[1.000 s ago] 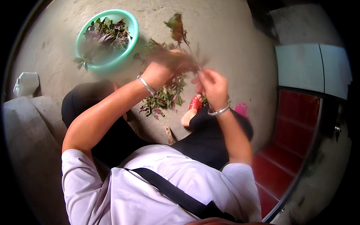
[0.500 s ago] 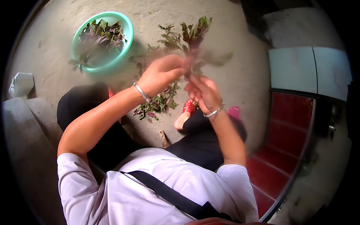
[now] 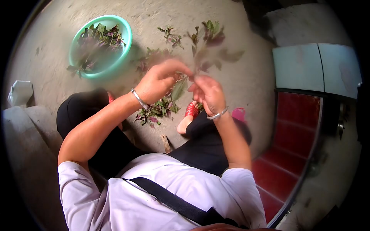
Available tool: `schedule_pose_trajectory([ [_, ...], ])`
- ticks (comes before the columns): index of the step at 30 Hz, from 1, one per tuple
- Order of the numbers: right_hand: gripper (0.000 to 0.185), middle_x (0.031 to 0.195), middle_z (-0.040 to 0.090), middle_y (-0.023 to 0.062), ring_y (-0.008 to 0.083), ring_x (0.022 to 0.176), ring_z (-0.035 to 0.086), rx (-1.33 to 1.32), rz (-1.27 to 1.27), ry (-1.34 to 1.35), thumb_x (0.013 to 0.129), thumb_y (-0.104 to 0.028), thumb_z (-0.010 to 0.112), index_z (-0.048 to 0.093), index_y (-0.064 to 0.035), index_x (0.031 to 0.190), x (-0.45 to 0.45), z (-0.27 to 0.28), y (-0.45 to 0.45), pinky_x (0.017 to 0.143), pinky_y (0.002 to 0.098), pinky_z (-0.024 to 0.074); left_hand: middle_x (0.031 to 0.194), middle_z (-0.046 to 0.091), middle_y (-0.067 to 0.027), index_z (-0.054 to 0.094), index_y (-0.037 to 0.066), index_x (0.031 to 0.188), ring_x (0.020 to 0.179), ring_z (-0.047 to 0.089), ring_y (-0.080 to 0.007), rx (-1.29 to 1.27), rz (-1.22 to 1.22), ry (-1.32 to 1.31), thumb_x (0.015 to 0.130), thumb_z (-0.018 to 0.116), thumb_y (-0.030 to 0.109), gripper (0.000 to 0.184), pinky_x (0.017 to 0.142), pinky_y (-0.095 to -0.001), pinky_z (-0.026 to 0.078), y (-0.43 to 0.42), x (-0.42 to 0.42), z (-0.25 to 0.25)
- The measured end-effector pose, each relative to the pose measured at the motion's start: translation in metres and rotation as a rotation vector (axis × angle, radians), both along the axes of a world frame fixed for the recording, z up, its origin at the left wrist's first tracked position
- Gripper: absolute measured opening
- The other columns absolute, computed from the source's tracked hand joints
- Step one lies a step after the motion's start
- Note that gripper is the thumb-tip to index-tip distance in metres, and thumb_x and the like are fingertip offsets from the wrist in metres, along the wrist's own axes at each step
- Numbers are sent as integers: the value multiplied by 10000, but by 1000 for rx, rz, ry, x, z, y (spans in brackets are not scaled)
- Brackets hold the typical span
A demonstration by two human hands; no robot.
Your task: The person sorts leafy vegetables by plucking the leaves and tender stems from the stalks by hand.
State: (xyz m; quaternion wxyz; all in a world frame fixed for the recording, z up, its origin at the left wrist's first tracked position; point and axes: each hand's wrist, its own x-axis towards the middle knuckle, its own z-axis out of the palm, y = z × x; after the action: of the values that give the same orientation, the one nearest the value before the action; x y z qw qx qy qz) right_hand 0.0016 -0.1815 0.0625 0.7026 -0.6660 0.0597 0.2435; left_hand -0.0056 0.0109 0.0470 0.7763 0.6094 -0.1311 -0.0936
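My left hand (image 3: 162,79) has its thumb and fingers closed near a leafy stem, with a green leaf hanging just below its fingertips. Beside it, my right hand (image 3: 209,92) pinches the lower end of the leafy stem (image 3: 199,57), whose green and purple leaves spread upward and blur to the right. A pile of leafy greens (image 3: 160,111) lies on the floor beneath my left hand, partly hidden by it. The green basin (image 3: 128,40) at the upper left holds more of these leaves (image 3: 101,37), some hanging over its rim.
A small leafy sprig (image 3: 169,35) lies on the floor beyond my hands. My foot in a red sandal (image 3: 190,111) is below them, near a pink object (image 3: 239,114) and a small piece of wood (image 3: 165,143). A white container (image 3: 21,92) stands at the far left.
The blurred leafy bunch between my hands has given way to an upright stem. A sprig now lies on the floor beyond them. The whole view has shifted slightly.
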Motion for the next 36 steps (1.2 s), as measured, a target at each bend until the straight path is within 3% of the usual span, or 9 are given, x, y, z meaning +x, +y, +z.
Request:
schedule_pose_trajectory([
  [2,183,662,602,50,55,461,486,-31,6,-28,870,-183,512,589,-20,904,0,-4,-1,383,152,330,1016,544,-71,596,2,958,1013,485,-157,-53,16,-23,747,422,-56,280,893,-266,365,3,3,0],
  [5,182,680,602,94,69,443,474,-22,-3,-21,853,-169,537,570,8,882,-2,-3,1,384,165,322,1086,542,-92,588,-19,954,1011,486,-155,-56,19,-17,755,433,-34,253,897,-270,363,11,6,2],
  [6,183,684,603,96,68,445,474,-21,2,-18,854,-169,536,570,9,883,-2,-4,1,383,163,321,1125,537,-101,572,-28,954,1007,486,-144,-145,1,115,797,473,21,192,898,-275,362,12,6,3],
  [10,184,694,603,97,64,453,475,-44,10,-17,860,-167,530,569,9,896,-3,-7,0,382,162,322,986,551,-74,525,-11,1035,933,512,-137,-146,117,98,778,614,222,358,792,-272,427,7,6,9],
  [13,197,695,603,93,62,455,473,-74,23,-20,861,-175,530,573,12,908,-3,-6,3,385,159,324,1073,538,-63,442,50,1141,978,486,-123,-187,79,92,807,602,126,379,844,-274,400,8,7,13],
  [21,200,668,609,83,49,449,470,-121,44,2,865,-168,525,583,8,790,-5,-11,5,376,158,320,1008,566,-51,475,18,1120,901,523,-109,-196,126,188,816,600,141,351,812,-241,417,14,7,25],
  [28,194,678,615,87,51,455,474,-123,48,-32,863,-177,535,581,1,803,-6,-14,4,379,161,322,880,580,-19,547,37,952,780,506,-85,34,146,36,815,597,132,175,703,-247,431,15,10,18],
  [34,176,696,621,86,58,464,477,-124,58,-86,873,-174,514,574,-10,848,-6,-16,1,388,164,327,819,525,-85,538,27,928,741,499,-191,479,375,-291,749,607,132,218,689,-306,424,23,10,32],
  [36,178,703,623,87,60,464,477,-105,75,-108,877,-173,506,569,-7,861,-5,-17,-2,391,166,329,826,515,-98,536,26,919,740,499,-221,518,402,-320,735,601,110,213,687,-318,427,24,11,31],
])
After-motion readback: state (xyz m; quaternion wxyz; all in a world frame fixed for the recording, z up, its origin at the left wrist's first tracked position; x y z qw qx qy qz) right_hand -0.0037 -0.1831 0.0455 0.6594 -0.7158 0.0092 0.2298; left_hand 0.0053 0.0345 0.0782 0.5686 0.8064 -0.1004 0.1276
